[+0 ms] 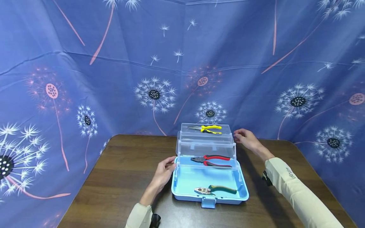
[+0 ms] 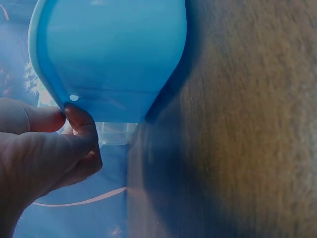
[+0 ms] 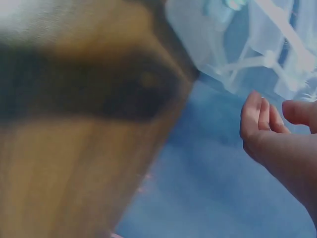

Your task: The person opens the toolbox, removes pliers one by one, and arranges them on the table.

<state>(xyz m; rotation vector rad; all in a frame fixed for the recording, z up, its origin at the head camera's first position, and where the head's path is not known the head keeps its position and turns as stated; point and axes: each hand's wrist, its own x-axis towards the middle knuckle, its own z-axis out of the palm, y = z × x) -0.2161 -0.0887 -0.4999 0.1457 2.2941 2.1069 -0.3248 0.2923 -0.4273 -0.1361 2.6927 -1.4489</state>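
Observation:
A light blue toolbox [image 1: 182,180] stands unfolded on the table, its clear stepped trays [image 1: 205,144] raised at the back. My left hand [image 1: 163,172] pinches the box's left rim between thumb and fingers, as the left wrist view shows up close. Beside the upper tray's right end is my right hand [image 1: 246,139], loosely bent and holding nothing; the right wrist view shows its fingers [image 3: 251,114] apart from the trays. Yellow-and-black long-nose pliers [image 1: 209,129] lie in the top tray, red-and-black pliers [image 1: 214,160] in the lower one. Green-handled pliers [image 1: 216,189] rest on the box floor.
The brown wooden table [image 1: 119,177] extends on both sides of the box. A blue dandelion-print cloth [image 1: 159,38] hangs right behind the table's back edge. A blue latch [image 1: 208,203] hangs down at the box's front.

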